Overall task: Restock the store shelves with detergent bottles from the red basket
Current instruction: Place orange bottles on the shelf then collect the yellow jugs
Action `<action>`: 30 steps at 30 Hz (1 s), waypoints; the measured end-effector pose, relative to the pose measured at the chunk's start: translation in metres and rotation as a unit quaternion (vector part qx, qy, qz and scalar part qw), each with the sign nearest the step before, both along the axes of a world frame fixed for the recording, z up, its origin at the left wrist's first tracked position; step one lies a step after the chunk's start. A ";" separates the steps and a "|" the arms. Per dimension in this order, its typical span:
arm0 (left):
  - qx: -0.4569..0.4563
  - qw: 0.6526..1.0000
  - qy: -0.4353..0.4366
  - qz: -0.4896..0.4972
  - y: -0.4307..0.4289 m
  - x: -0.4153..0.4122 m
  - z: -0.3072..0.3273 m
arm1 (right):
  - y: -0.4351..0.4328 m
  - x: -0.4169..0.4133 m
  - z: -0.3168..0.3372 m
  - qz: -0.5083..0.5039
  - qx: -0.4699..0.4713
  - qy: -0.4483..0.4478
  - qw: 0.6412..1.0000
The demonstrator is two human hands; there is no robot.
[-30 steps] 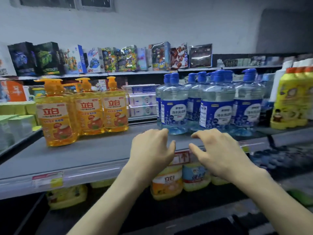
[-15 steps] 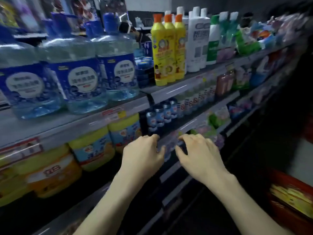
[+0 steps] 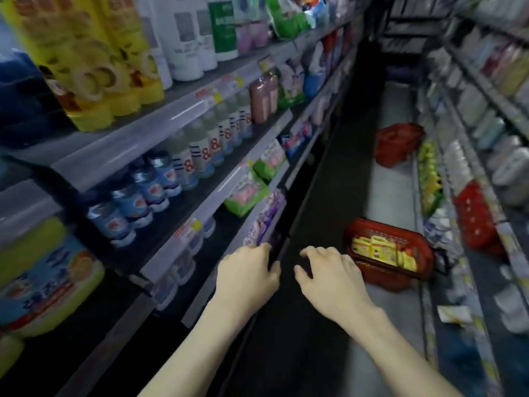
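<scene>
A dim shop aisle, grey metal shelves [image 3: 160, 121] crowded along the left. On the floor, near right, the red plastic mesh basket [image 3: 383, 275] holds yellow detergent bottles [image 3: 380, 249], so restocking looks unfinished. Left hand [image 3: 246, 275] and right hand [image 3: 332, 275] hover empty, fingers loosely spread.

An upper shelf [image 3: 160, 121] on the left is loaded with yellow bottles [image 3: 94, 67] and white bottles [image 3: 186, 38]. On the shelf below [image 3: 227, 184], blue-capped bottles [image 3: 134, 196], clear bottles [image 3: 200, 150] and green packs [image 3: 246, 193] are lined up. A red basket [image 3: 420, 262] filled with yellow packs [image 3: 380, 250] is set on the aisle floor [image 3: 392, 181]. A second red basket [image 3: 398, 144] is placed farther along it.
</scene>
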State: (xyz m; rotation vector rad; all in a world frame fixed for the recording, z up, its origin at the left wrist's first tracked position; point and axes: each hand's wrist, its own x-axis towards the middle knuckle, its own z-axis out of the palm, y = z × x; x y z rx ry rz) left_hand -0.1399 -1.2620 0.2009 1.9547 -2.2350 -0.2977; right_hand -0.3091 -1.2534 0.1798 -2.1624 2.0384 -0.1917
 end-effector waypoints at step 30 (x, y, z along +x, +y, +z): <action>0.229 0.944 -0.062 -0.230 -0.194 -0.266 -0.159 | -0.101 -0.234 -0.161 -0.220 0.222 -0.035 0.949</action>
